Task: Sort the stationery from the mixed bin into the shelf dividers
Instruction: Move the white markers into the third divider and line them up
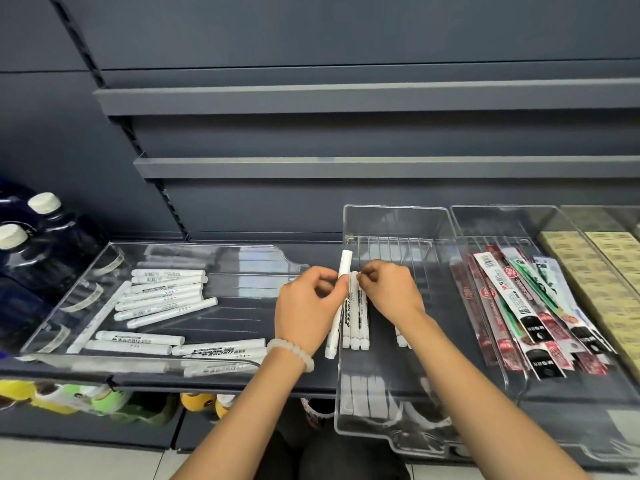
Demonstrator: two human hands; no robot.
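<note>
A clear mixed bin (83, 282) on the left of the shelf holds several white markers (162, 296) lying loose. My left hand (308, 306), with a bead bracelet at the wrist, grips one white marker (345, 265) upright at the left wall of a clear divider tray (394, 216). Three white markers (356, 323) lie side by side inside that tray. My right hand (391, 289) pinches the top end of those lined-up markers. More white markers show just right of my right wrist, mostly hidden.
A second clear tray (491, 216) to the right holds packaged pen refills (519, 306). Flat tan packs (595, 271) lie at the far right. Dark bottles with white caps (41, 220) stand at the left. Bottles and packets sit on the shelf below.
</note>
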